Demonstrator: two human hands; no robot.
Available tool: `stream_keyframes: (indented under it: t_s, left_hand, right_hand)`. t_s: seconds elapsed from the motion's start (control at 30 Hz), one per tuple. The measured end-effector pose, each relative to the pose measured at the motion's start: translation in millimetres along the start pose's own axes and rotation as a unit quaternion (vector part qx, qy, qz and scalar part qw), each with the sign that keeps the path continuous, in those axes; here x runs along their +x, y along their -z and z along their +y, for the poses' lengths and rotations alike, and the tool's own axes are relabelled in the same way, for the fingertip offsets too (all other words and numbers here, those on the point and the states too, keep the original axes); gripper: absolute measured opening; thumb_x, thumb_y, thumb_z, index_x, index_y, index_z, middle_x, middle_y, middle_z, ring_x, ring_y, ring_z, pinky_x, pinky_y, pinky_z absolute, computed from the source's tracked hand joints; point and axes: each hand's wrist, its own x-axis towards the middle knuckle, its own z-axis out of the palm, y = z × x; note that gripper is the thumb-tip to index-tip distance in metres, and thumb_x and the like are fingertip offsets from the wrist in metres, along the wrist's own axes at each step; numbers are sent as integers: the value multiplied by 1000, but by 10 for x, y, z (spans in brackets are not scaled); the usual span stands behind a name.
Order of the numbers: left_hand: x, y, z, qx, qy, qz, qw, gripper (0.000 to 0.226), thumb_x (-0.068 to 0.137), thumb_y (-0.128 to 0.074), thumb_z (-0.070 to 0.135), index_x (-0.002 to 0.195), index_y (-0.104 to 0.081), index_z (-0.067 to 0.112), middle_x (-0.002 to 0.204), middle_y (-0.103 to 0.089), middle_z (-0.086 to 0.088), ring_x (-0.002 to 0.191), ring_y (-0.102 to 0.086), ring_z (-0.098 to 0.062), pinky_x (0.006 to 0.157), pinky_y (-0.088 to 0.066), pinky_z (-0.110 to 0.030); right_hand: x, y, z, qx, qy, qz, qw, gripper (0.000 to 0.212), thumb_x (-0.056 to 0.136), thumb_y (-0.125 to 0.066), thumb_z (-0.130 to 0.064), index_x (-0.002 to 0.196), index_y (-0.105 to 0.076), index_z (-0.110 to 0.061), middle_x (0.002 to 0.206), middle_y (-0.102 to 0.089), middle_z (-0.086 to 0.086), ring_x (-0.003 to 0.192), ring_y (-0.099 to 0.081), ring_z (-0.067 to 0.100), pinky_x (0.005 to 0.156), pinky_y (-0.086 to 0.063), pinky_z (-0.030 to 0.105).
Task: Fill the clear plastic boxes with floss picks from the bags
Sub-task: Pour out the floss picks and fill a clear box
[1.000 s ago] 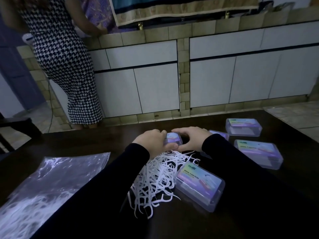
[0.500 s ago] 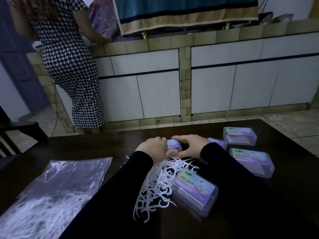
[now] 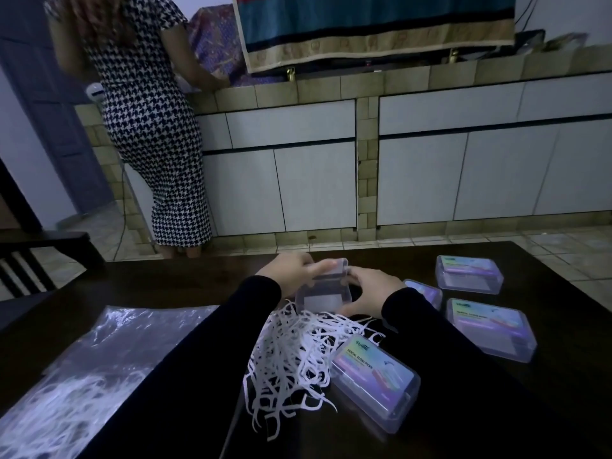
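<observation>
Open clear box [image 3: 323, 291] sits on the table [image 3: 198, 286], at the far edge of the loose pile of floss picks [image 3: 298, 349]. Lid stands tilted up at the box's far side; base looks empty or nearly so, contents hard to read in dim light.

Grip, left: my left hand [image 3: 291, 276] curls round the box's left side, fingertips on the raised lid. Grip, right: my right hand [image 3: 371, 294] cups the box's right side, fingers curled against the wall. Both hold the box; neither holds picks.

Step in hand, judged: opening and steadying one box ahead of filling. Filling of this box not yet begun.

Relative to the pile: one closed labelled box [image 3: 374, 380] touches its near-right edge. Three more closed boxes lie to the right of it: one [image 3: 427, 293] partly hidden behind my right sleeve, one [image 3: 468, 274] farther off, one [image 3: 490, 329] nearer. Whether these are filled, cannot tell. Clear bag [image 3: 92, 369] with picks still inside lies well left of the pile.

Next move, judged: free one hand, keep the other on the base, gather a bunch from the pile, align the picks, lay them in, press the lid down. Risk: tangled picks snag and drag others along.
</observation>
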Motion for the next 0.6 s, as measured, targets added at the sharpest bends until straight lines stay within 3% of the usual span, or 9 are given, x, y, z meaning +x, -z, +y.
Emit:
stream_keyframes:
  t_s: [0.13,0.2,0.3,0.43,0.5,0.6]
  left_hand:
    - [148,-49,-161,-118,68,96,986,58,82,-54,68,97,-64,12,65,-70,1,61,-64,-14,66,-52,-31]
    - [217,-132,-227,-112,108,136,978,45,88,-59,52,96,-63,8,64,-66,2,64,-61,-11,72,-51,-31]
    - [279,-211,-273,-120,145,152,970,26,89,-65,37,78,-64,14,75,-69,2,75,-63,-11,85,-52,-33]
    - [237,-161,-235,-104,142,167,970,27,86,-68,35,70,-58,15,82,-63,1,79,-60,-13,77,-49,-27]
    - [162,-120,-207,-99,124,185,970,19,87,-67,33,83,-59,16,85,-59,2,83,-57,-14,77,-46,-26]
    - [-24,-103,-180,-168,89,230,954,27,86,-66,33,106,-61,15,96,-64,4,88,-60,-12,81,-50,-27]
  right_hand:
    - [-1,-15,-18,16,-15,9,1000,75,75,-76,-46,139,-38,-35,135,-56,-14,126,-48,16,110,-26,48]
    - [10,-49,-49,6,-30,20,999,79,76,-74,-48,142,-36,-31,139,-52,-13,128,-46,17,110,-22,48]
    - [26,-78,-98,-11,-51,20,998,82,78,-72,-48,147,-31,-28,144,-47,-9,131,-43,19,112,-18,48]
    - [-32,-24,-171,-28,-58,-7,998,82,81,-70,-49,149,-29,-30,148,-42,-2,137,-35,24,114,-15,49]
    - [-74,11,-206,-43,-55,-5,998,83,80,-70,-51,149,-29,-30,148,-42,-2,137,-36,23,114,-16,49]
    - [-133,102,-269,-55,-50,56,996,70,84,-66,-49,145,-35,-32,143,-49,-5,131,-42,19,114,-20,49]
